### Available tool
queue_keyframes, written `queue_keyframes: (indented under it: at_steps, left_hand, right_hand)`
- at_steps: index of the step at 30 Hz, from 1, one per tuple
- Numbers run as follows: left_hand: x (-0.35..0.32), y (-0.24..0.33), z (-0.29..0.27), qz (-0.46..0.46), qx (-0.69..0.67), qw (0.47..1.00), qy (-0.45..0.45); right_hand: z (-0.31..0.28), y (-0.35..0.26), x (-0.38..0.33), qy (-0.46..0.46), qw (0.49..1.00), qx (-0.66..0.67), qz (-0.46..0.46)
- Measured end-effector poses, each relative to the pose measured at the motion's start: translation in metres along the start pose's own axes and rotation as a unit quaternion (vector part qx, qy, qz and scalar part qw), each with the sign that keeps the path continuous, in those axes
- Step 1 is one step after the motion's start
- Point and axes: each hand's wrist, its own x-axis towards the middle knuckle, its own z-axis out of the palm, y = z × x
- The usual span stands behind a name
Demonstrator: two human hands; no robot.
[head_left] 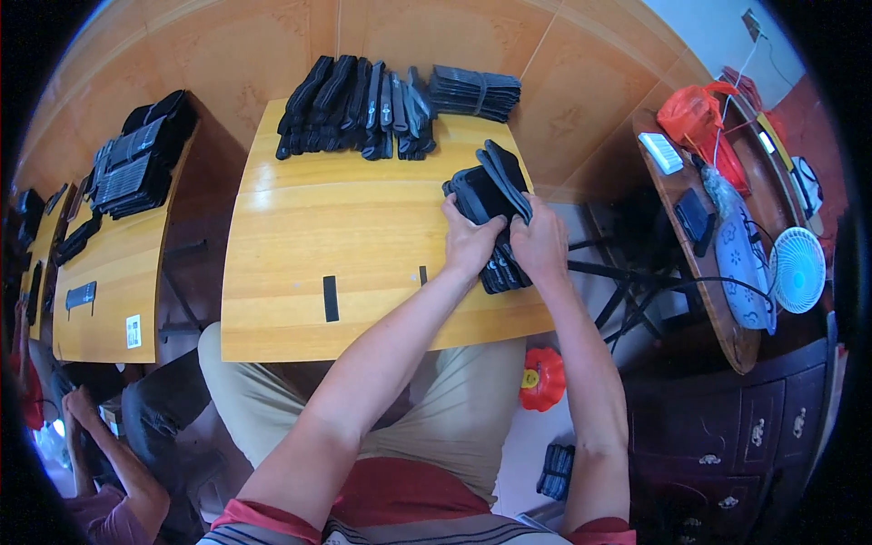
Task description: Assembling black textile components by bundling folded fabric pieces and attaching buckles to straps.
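Note:
Both of my hands are at the right side of the yellow wooden table (272,236). My left hand (472,241) grips the near left edge of some folded dark socks (490,191), its thumb pressed on top. My right hand (542,241) is closed round their right side, where grey-edged cuffs stand up. Under my hands, a stack of black socks (502,272) with small pale marks lies on the table, partly covered by my wrists. Left of my forearms lie a black strip (330,298) and a smaller black piece (423,274).
Along the far edge sit a row of dark socks (354,104) and a banded bundle (474,91). Another sock-laden table (109,300) stands left, with a person's arm (118,454) below. At right, a wooden stand (736,341) carries a fan (797,270) and red bag (695,118).

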Motion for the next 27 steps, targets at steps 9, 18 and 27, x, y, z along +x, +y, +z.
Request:
queue_keyframes:
  at_steps: [9,18,27]
  left_hand:
    - [0.005,-0.008,0.001,-0.013,-0.007,0.999,0.030]
    - [-0.002,0.004,0.005,-0.026,-0.038,0.999,0.018]
    - [-0.005,0.012,-0.010,-0.018,-0.103,0.994,-0.013]
  right_hand:
    - [-0.066,0.071,0.031,0.160,0.828,0.489,0.223]
    - [-0.095,0.048,0.029,0.318,0.913,0.254,0.026]
    - [-0.103,-0.017,0.010,0.122,0.983,-0.132,-0.028]
